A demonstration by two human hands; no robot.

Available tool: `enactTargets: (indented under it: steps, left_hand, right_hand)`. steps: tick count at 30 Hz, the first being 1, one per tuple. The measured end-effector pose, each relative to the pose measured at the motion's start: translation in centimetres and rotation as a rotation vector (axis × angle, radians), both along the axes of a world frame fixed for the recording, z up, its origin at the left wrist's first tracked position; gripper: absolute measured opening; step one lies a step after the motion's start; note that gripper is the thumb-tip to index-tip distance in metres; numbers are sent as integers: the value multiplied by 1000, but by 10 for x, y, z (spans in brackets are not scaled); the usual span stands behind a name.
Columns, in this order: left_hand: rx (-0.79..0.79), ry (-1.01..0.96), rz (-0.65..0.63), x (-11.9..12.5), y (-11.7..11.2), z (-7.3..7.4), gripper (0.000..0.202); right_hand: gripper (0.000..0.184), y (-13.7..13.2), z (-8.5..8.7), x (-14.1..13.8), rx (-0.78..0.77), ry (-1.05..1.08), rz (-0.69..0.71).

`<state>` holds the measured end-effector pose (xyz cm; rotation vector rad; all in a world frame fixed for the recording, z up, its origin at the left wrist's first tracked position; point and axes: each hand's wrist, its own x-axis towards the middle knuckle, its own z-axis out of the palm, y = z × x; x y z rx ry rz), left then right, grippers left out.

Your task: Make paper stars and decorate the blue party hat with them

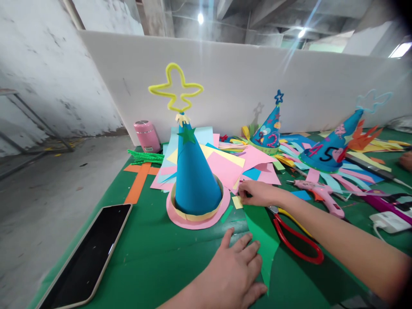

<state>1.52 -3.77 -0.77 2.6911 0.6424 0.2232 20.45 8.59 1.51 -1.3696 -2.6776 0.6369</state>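
Note:
My left hand (233,268) lies flat with fingers spread on a piece of green paper (262,236) on the green table (154,257). My right hand (257,193) reaches in from the right, its fingers pinched together near a small yellow paper scrap (237,202) at the top of the green paper. Whether the scrap is in its grip I cannot make out. Just left of it stands a blue paper cone hat (193,180) with a pink brim, a green star and a yellow pipe-cleaner topper (175,88).
Red-handled scissors (298,240) lie under my right forearm. A dark tablet (86,255) sits at the left edge. Coloured paper sheets (225,165), a pink glue gun (322,195), two more blue hats (268,131) (331,146), a pink cup (146,136) and green pipe cleaners (144,156) lie behind.

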Motion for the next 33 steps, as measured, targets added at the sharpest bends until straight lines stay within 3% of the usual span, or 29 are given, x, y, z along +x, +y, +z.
enactTargets:
  steps: [5, 9, 15, 18, 20, 26, 33]
  left_hand:
    - [7, 5, 7, 1, 1, 2, 42]
    - [10, 13, 1, 0, 1, 5, 44]
    - [44, 46, -3, -1, 2, 6, 47]
    - [100, 69, 17, 2, 5, 6, 48]
    - [143, 83, 48, 4, 7, 6, 48]
    - [209, 101, 123, 12, 23, 3, 50]
    - [202, 51, 202, 25, 52, 5, 45]
  right_hand:
    - [18, -2, -1, 4, -14, 69, -23]
    - [9, 0, 13, 8, 11, 164, -42]
    - [27, -19, 36, 21, 267, 430, -326]
    - [21, -35, 31, 26, 410, 709, -542]
    - [19, -43, 22, 27, 420, 838, -599]
    - [21, -44, 1, 27, 327, 974, -638]
    - [26, -41, -6, 29, 195, 1010, -690]
